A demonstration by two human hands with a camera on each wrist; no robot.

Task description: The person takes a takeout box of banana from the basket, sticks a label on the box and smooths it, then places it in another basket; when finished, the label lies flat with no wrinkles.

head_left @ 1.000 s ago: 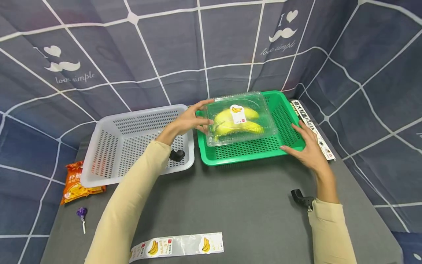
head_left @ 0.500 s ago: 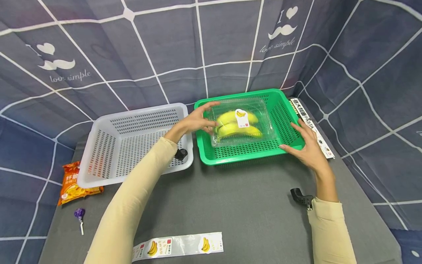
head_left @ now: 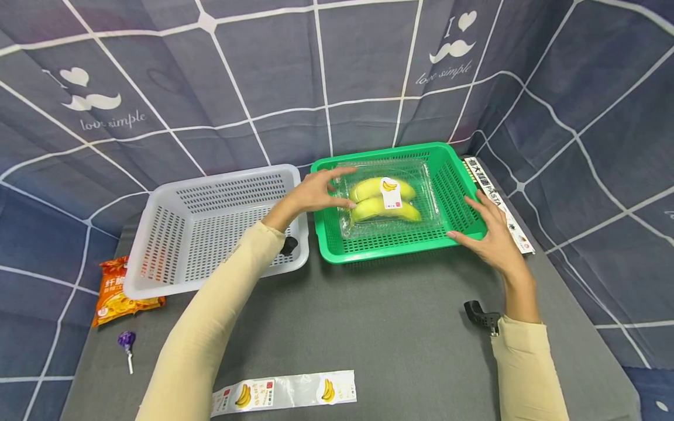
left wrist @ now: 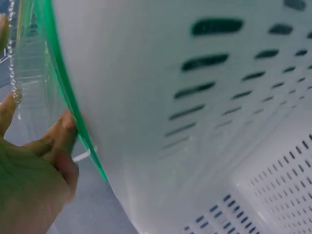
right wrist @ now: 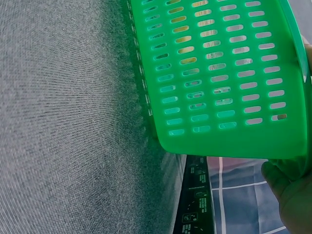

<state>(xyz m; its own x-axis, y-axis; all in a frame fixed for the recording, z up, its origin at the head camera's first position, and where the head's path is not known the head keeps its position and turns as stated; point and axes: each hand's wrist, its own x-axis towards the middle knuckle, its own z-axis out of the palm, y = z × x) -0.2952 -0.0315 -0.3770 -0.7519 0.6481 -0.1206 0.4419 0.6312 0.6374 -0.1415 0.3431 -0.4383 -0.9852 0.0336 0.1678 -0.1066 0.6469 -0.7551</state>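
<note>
A clear plastic box (head_left: 429, 199) with yellow bananas (head_left: 408, 211) inside and a banana label (head_left: 390, 193) on its lid lies in the green basket (head_left: 363, 256). My left hand (head_left: 310, 193) is at the box's left end, thumb and forefinger stretched over its edge; whether they touch it I cannot tell. In the left wrist view, the left fingers (left wrist: 58, 136) are beside the green rim. My right hand (head_left: 495, 240) holds the green basket's front right corner, thumb at the front rim and fingers at the right side. The thumb (right wrist: 278, 180) is below the rim in the right wrist view.
A white basket (head_left: 139, 286) stands left of the green one. Beyond it lie an orange snack bag (head_left: 113, 295) and a purple lollipop (head_left: 126, 340). A strip of banana labels (head_left: 295, 392) is at the front. A pasta box (head_left: 495, 196) lies at the right. Curtains enclose the table.
The plastic box has gone from raised and tilted to lying flatter inside the green basket. My left hand has moved slightly right and its fingers have spread. The right hand has stayed put.
</note>
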